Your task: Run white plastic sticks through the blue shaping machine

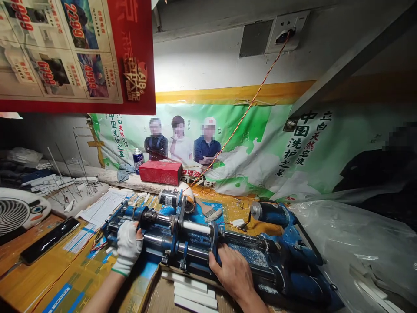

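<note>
A blue bench machine [156, 239] with steel guide rails lies across the table. A white rod [197, 228] sits lengthwise in its middle, between two upright plates. My left hand [128, 243], in a white glove with bare fingertips, is closed around the left part of the machine, by the chuck end; its fingers are partly hidden. My bare right hand [233, 269] has its fingers curled over the sliding bracket [214, 239] at the rod's right end, above the front rail. Below the hands, several white strips [193, 291] lie in a cardboard tray [154, 284].
Behind the machine are a brush [211, 212], a red box [161, 172] and a spray can [138, 161]. A phone [48, 241] and a fan [19, 213] are at left. A twisted cord [243, 117] runs up to the wall socket; plastic sheeting [358, 234] lies right.
</note>
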Demonstrator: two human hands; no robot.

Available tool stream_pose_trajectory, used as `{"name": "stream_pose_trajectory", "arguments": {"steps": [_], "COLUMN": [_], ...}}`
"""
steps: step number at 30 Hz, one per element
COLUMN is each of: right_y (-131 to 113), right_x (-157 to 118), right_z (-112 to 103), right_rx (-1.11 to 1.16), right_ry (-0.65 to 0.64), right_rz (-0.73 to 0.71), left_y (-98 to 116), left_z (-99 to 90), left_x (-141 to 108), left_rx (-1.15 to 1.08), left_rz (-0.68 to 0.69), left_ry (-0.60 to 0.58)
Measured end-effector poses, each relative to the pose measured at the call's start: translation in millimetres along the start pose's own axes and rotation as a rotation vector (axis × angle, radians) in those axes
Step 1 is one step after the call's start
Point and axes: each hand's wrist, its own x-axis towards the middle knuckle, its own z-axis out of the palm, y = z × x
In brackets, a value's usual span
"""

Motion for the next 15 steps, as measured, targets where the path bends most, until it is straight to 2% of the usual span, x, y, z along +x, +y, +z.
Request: {"name": "stream_pose_trajectory", "arguments": {"steps": [6, 9, 11, 13, 15], "right_y": [1, 0, -3, -6, -7], "right_x": [0, 0, 1, 3, 5], "right_z": [0, -1, -1, -2, -4], "right_rx": [0.004, 0.003, -0.004, -0.023, -0.051], "right_ry": [0.006, -0.005, -0.024, -0.039, -0.053], "right_rz": [0.001, 0.002, 0.014, 0.034, 0.039], "left_y": [-36, -31, -7, 37, 90], "left_z": [-0.2, -12.8, -23.3, -29.0, -27.1], "left_x": [-1, 1, 10, 28, 55], "left_rx": [0.029, 0.023, -0.013, -0.084, -0.170], "left_rz": [-0.054, -0.180, -0.336, -0.379, -0.168], "left_ry": [0.029, 0.032, 0.067, 0.059, -0.094]}}
